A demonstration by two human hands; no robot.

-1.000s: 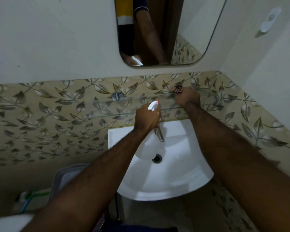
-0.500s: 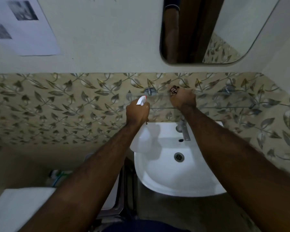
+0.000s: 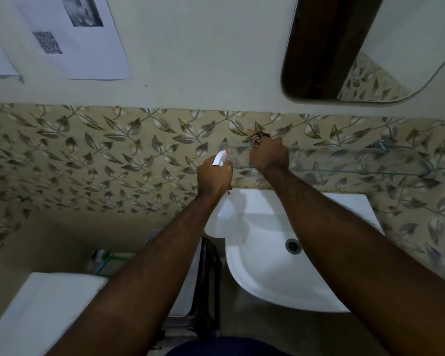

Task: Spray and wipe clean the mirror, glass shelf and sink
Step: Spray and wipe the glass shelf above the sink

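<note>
Leaf-patterned tile below pale plaster, printed sheets point(image 3: 88, 37) taped at ten o'clock. Left hand point(image 3: 215, 177) closed round the neck of a white spray bottle point(image 3: 220, 217), nozzle tipped toward the wall. Right hand point(image 3: 269, 154) fisted on a dark patterned cloth point(image 3: 257, 138), pressed onto the glass shelf point(image 3: 344, 172). Since a second ago, slid leftward along the shelf, view swung with it: wiping probably reaching the left end. Sink point(image 3: 280, 286) at five o'clock; mirror point(image 3: 370, 47) at one o'clock, cut off. Shelf edge faint, tap hidden by the forearm.

glass shelf point(image 3: 344, 170) | wall-mounted above sink point(image 3: 280, 278) | right hand point(image 3: 269, 154) with cloth point(image 3: 257, 137) (crumpled) on it
</note>
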